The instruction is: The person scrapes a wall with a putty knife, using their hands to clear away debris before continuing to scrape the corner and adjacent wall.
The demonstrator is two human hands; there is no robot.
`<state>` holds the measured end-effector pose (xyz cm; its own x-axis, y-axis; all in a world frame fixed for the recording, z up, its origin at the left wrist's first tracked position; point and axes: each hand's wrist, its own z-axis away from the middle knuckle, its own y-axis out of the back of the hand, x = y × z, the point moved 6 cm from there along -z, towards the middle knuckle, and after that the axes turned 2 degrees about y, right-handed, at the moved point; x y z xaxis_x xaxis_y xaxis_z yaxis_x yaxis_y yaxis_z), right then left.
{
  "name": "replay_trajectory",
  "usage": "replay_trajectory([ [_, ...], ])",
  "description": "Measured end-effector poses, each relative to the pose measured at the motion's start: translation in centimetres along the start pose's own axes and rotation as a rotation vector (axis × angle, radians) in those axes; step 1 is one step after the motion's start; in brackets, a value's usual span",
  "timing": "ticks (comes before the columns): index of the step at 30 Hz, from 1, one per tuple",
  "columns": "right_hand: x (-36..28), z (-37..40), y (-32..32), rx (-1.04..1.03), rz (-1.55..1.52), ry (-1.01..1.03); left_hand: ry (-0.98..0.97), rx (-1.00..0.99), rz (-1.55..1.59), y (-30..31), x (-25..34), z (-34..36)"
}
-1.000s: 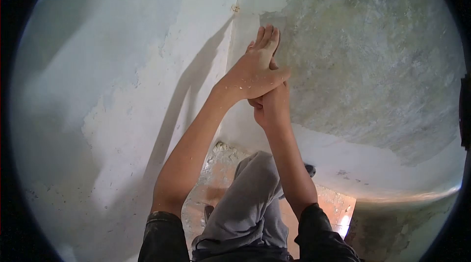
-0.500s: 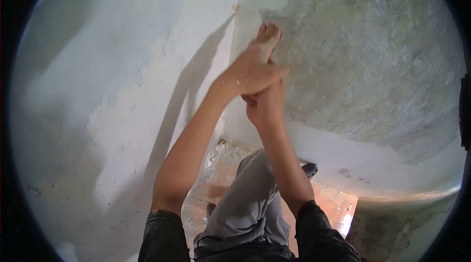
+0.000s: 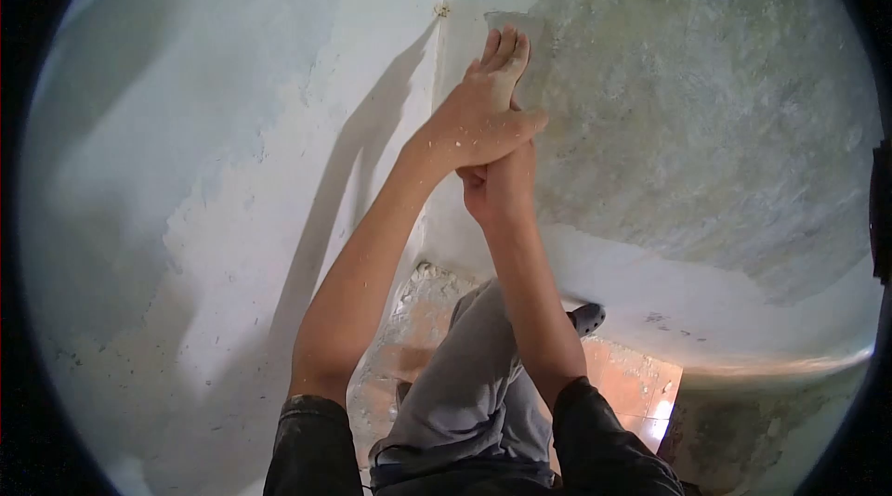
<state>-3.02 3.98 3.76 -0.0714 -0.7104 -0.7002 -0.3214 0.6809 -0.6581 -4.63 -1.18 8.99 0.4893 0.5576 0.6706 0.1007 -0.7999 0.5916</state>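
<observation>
My left hand (image 3: pixel 488 110) lies over my right hand near the wall corner, its fingers stretched upward and its thumb out to the right. Light specks dot its back and wrist. Underneath, my right hand (image 3: pixel 497 182) has curled fingers; what they close on is hidden by the left hand. Just beyond the left fingertips a flat grey shape (image 3: pixel 506 19) shows against the wall, and I cannot make out whether it is a blade or a patch. The right-hand wall (image 3: pixel 688 124) carries a large rough grey-green area.
The whitish left wall (image 3: pixel 214 180) meets the right wall at a vertical corner, with arm shadows on it. Below are my grey-trousered legs (image 3: pixel 455 394), a dark shoe (image 3: pixel 587 318) and reddish floor tiles (image 3: pixel 627 385) with pale debris along the wall.
Both hands have shifted slightly upward in view, and the left fingers now show more fully extended. The flat grey shape appears a little higher and further left.
</observation>
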Motion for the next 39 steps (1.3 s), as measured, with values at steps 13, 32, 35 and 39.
replay_trajectory([
  [13,-1.0,-2.5,0.7,-0.054,0.134,0.059,0.027,0.088,-0.005,1.1,1.3,-1.8],
  [32,0.2,-0.7,2.7,-0.029,0.137,-0.030,-0.018,0.050,-0.133,-0.8,0.2,-0.1],
  [35,-0.2,1.2,4.5,-0.041,0.209,-0.109,-0.010,-0.028,-0.047,-3.5,-1.2,1.2],
  [39,1.0,3.6,8.5,0.020,0.290,-0.233,0.017,-0.060,0.008,-7.3,-3.3,3.4],
])
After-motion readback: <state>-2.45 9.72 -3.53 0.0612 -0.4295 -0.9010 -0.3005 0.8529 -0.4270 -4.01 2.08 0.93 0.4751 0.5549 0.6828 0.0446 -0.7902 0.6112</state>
